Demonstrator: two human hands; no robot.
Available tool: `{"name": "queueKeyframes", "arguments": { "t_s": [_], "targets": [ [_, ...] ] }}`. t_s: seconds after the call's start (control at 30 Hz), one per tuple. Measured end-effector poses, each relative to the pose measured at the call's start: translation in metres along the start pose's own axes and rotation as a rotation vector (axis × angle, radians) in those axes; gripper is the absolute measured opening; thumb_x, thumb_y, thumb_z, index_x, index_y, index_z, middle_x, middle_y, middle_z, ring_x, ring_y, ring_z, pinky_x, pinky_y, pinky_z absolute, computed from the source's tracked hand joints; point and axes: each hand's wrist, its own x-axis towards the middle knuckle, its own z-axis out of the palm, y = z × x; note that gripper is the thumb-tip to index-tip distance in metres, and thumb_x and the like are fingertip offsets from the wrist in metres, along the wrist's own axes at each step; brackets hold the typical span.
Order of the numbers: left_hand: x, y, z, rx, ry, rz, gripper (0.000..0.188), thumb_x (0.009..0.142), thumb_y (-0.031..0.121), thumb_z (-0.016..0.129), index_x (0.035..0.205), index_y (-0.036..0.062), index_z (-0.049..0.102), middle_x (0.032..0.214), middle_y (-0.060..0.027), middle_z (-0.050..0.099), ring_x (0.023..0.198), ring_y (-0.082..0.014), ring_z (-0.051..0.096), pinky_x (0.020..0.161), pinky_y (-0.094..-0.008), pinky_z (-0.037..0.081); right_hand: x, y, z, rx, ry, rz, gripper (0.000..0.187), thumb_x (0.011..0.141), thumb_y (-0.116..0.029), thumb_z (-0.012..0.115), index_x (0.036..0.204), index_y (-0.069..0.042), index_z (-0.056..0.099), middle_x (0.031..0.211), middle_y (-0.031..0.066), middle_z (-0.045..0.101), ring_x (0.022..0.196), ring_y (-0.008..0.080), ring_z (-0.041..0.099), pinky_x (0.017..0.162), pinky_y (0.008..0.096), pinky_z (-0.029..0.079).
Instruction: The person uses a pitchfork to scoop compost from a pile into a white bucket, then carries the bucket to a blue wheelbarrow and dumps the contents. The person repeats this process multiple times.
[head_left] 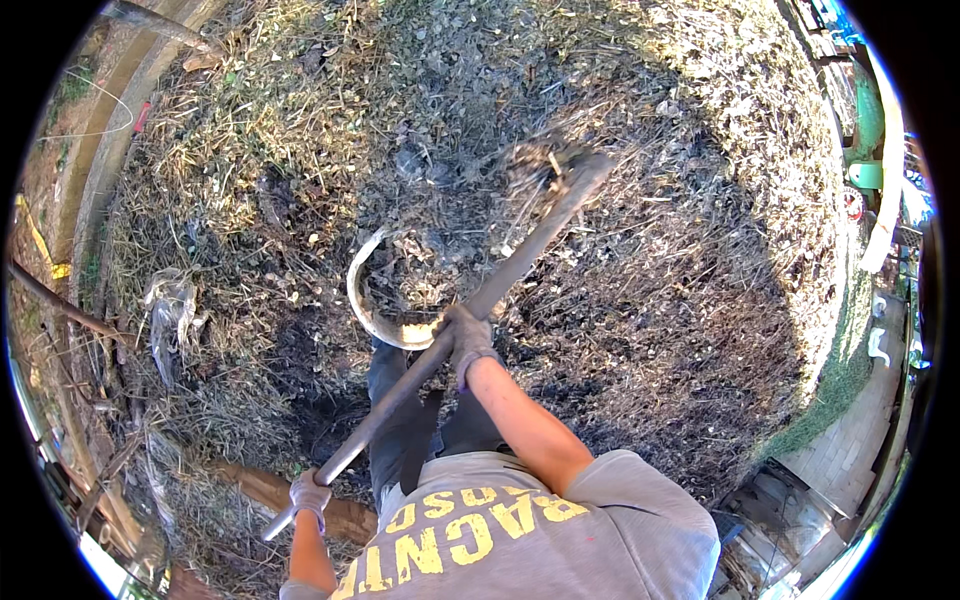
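Gloved hands' grip (466,338) (310,495) on long-handled fork (480,305) above bucket (385,300)

Open compost ground right of the shovel handle (470,320); round basin (372,318) and log (300,495) leftward.

Both the left hand (310,494) and the right hand (468,338) wear grey gloves. The shovel handle (440,350) is dull grey-brown. The basin (372,308), mid-frame, has a pale cream rim. The T-shirt (560,545), at the lower edge, is grey with yellow lettering. The compost heap (640,300) is dark brown, straw-yellow toward the upper left.
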Motion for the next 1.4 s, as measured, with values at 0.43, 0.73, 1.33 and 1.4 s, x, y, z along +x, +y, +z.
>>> {"name": "queueKeyframes", "arguments": {
  "t_s": [0.43,0.73,1.33,1.4],
  "targets": [
    [0.073,0.152,-0.027,-0.189,-0.061,0.326,0.034,0.068,0.028,0.067,0.100,0.0140,0.067,0.089,-0.0147,0.069,0.086,-0.0342,0.066,0.079,-0.0438,0.051,0.169,-0.106,0.061,-0.292,0.093,-0.404,0.023,0.072,-0.019,0.065,0.072,0.003,0.061,0.059,0.0114,0.059,0.049,0.0230,0.058,0.047,0.0377,0.047],
    [0.007,0.012,0.053,-0.045,0.007,0.032,0.027,0.072,0.022,0.066,0.098,0.0158,0.067,0.097,-0.0123,0.069,0.097,-0.0324,0.063,0.087,-0.0421,0.048,0.032,-0.002,-0.044,0.102,-0.170,0.036,0.016,0.080,-0.010,0.066,0.086,0.000,0.054,0.066,0.0104,0.056,0.057,0.0248,0.060,0.052,0.0372,0.052],
    [0.023,0.044,-0.025,-0.078,-0.115,0.193,0.036,0.069,0.028,0.068,0.101,0.0128,0.067,0.092,-0.0158,0.069,0.092,-0.0344,0.066,0.083,-0.0437,0.051,0.131,-0.011,0.101,-0.208,-0.003,-0.171,0.017,0.078,-0.020,0.064,0.075,-0.005,0.058,0.060,0.0067,0.057,0.050,0.0206,0.055,0.047,0.0355,0.045],
    [0.021,0.012,-0.034,-0.065,-0.122,0.180,0.037,0.068,0.027,0.069,0.102,0.0132,0.067,0.094,-0.0159,0.069,0.092,-0.0346,0.065,0.084,-0.0433,0.051,0.133,0.014,0.070,-0.143,-0.152,-0.123,0.016,0.080,-0.015,0.065,0.083,-0.004,0.054,0.061,0.0064,0.055,0.050,0.0208,0.056,0.044,0.0359,0.046]
  ]
}}
